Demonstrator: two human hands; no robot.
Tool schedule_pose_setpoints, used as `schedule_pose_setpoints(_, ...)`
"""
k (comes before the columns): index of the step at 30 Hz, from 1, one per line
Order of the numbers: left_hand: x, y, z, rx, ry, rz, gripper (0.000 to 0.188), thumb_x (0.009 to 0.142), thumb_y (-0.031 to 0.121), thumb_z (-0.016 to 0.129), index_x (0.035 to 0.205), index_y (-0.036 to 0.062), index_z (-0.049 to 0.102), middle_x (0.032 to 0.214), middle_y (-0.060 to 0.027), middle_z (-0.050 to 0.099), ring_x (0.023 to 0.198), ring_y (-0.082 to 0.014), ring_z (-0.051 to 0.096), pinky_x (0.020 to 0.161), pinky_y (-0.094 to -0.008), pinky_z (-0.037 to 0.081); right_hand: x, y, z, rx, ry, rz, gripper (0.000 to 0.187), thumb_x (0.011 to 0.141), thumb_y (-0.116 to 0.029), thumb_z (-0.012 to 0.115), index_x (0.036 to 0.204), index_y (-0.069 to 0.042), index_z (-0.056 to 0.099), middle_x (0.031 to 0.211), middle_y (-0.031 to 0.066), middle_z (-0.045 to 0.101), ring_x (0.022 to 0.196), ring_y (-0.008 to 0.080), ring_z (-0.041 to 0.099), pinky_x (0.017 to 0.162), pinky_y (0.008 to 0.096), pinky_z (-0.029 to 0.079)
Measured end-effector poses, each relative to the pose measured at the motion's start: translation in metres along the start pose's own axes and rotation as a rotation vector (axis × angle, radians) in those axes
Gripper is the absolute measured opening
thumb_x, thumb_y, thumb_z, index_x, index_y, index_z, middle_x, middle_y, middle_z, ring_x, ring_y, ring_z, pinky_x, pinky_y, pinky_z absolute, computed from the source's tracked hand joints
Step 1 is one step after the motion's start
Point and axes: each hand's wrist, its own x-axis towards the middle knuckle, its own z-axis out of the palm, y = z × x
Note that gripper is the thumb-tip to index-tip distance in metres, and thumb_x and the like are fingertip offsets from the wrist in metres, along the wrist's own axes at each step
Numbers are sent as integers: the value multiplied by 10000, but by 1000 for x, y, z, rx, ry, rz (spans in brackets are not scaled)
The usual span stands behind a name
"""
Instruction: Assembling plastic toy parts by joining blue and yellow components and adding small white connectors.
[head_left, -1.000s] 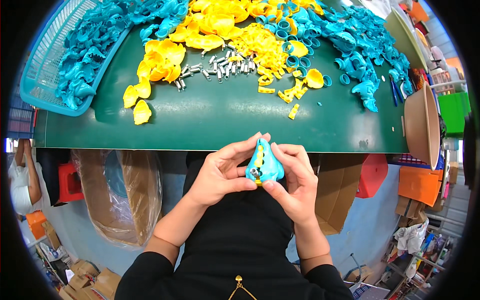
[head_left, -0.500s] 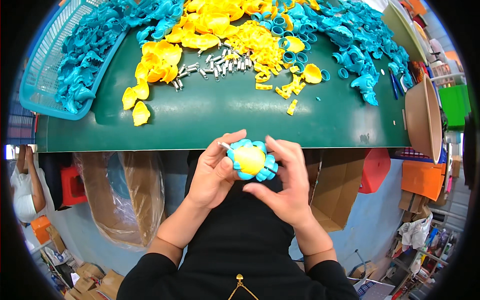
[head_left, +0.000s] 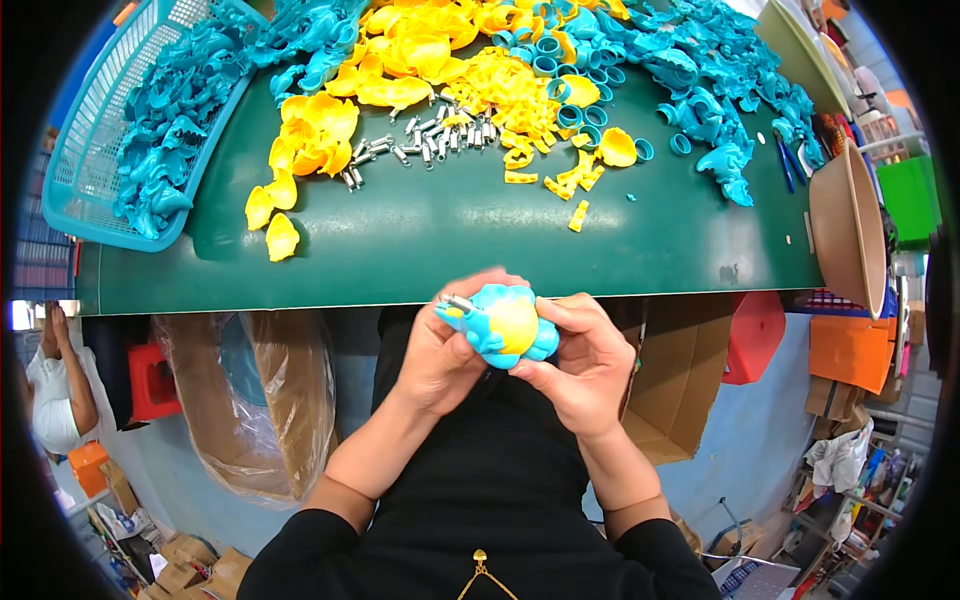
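2-handed hold on 1 blue-and-yellow plastic toy point(head_left: 512, 325), up in the air right by the near edge of the green table point(head_left: 400, 268). Tipped on its side, rounded yellow patch facing up, with a shiny metal bit point(head_left: 458, 301) at the left end.

Left hand point(head_left: 430, 365): bent thumb on the near side, other fingers curled up around the far side, only toy-width open. Kinda blurry at the tips, so can't tell exact contact there. Right hand point(head_left: 588, 372): thumb low on the right end, index finger across the top, so basically a pinch, also just toy-width apart.

Further out on the tabletop: loose little metal cylinders point(head_left: 430, 148), yellow shells point(head_left: 315, 135) to their left, small yellow strips point(head_left: 520, 178) to the right, then blue rings point(head_left: 593, 115) and a big heap of blue pieces point(head_left: 728, 165). Far left, 1 blue basket point(head_left: 75, 150) loaded with more blue parts.
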Motion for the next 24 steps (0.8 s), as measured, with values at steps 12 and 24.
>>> schedule_pose_setpoints(12,34,35,-12,1145,-167,303,475,832,86,786,1275,4,637,1266,-142,609,1250,-223,547,1040,-346,440,48,17,-23,-137,-183,-28,376,842,77,702,1214,54,651,1298,199,581,1197,261,593,1004,360,498)
schedule_pose_setpoints(24,35,6,2,771,-24,303,351,835,0,759,1176,25,681,1241,-164,644,1211,-267,607,1009,-346,483,48,15,-29,82,-134,25,300,853,98,691,1149,63,669,1238,232,596,1106,266,643,951,377,567)
